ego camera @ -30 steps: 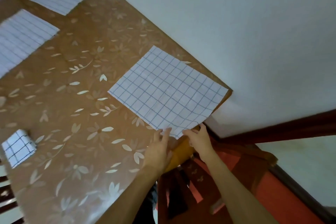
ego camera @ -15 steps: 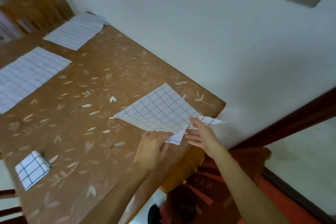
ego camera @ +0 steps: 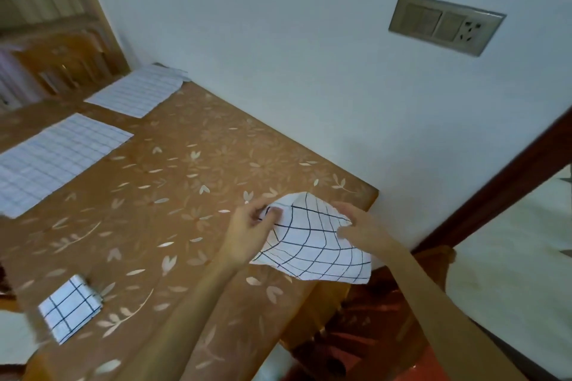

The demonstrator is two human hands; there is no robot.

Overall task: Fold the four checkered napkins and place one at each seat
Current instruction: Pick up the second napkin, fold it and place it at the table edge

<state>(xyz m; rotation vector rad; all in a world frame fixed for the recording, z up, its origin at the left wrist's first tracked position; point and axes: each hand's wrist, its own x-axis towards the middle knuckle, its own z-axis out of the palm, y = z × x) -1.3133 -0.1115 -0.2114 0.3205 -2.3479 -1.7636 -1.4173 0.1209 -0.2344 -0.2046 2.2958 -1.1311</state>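
Observation:
A white napkin with dark checks (ego camera: 309, 244) is doubled over and lifted at the table's near right corner. My left hand (ego camera: 247, 232) pinches its left upper edge, and my right hand (ego camera: 359, 229) grips its right edge. The lower part of the napkin hangs past the table edge. A small folded checkered napkin (ego camera: 69, 308) lies flat near the table's front left edge. Two unfolded checkered napkins lie spread out farther away: one (ego camera: 55, 161) at the left, one (ego camera: 139, 91) at the far end by the wall.
The brown table (ego camera: 173, 195) with a leaf pattern stands against a white wall. A switch and socket plate (ego camera: 445, 23) is on that wall. Wooden chairs (ego camera: 62, 65) stand at the far end, and a dark chair (ego camera: 356, 325) is below the near corner.
The napkin lay flat a second ago with both hands at its near corner. Both hands have since lifted it and doubled it over. The view has tilted up.

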